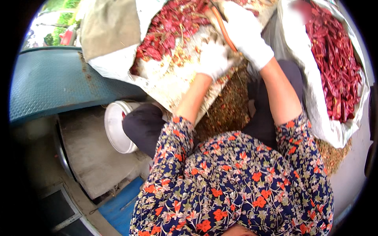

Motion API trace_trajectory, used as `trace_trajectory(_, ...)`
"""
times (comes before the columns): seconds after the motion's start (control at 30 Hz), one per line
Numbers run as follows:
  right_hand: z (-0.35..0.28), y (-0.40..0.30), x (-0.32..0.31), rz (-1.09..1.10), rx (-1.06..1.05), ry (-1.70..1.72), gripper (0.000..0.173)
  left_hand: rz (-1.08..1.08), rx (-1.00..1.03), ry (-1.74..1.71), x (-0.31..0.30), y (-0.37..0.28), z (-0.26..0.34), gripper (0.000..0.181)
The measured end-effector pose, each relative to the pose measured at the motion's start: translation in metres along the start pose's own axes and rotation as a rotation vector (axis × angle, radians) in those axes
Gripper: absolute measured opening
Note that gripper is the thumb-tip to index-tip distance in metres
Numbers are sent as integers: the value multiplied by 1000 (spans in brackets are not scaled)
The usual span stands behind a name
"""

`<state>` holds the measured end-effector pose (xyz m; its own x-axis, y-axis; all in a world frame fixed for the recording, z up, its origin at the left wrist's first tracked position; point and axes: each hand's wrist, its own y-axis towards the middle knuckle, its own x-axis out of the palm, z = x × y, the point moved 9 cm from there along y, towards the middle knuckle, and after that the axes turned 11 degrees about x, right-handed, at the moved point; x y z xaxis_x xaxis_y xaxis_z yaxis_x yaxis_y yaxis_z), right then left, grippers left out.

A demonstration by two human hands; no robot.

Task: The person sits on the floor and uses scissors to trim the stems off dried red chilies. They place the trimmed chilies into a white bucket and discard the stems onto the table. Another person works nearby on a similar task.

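My right hand (246, 37), in a white work glove, grips a hand tool with an orange handle (223, 28). Its dark end points away from me, and its exact kind is unclear. Close beside it, my gloved left hand (213, 59) is low over a pale, littered work surface (168, 85). Blur and the glove's soiled fingers hide whether it holds anything. Just beyond both hands lies a heap of dried red chili peppers (174, 29), with stem bits and yellow seeds (180, 56) scattered on the near side.
At right stands a white woven sack (317, 109) full of dried red chilies (330, 59). Stems and debris (230, 103) cover the ground between my knees. A white plastic bucket (118, 129) lies tipped by my left knee. Blue textured metal (59, 82) juts in at left.
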<state>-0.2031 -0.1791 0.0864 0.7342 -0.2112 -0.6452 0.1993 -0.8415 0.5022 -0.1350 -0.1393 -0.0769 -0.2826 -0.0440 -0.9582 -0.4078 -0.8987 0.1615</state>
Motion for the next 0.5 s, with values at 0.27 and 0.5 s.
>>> trace_trajectory(0.27, -20, -8, 24, -230, -116, -96, 31, 95, -37, 50, -13, -80, -18, 54)
trace_trajectory(0.5, -16, -32, 57, -419, -212, -218, 33, 53, -209, -55, -16, -176, 44, 53)
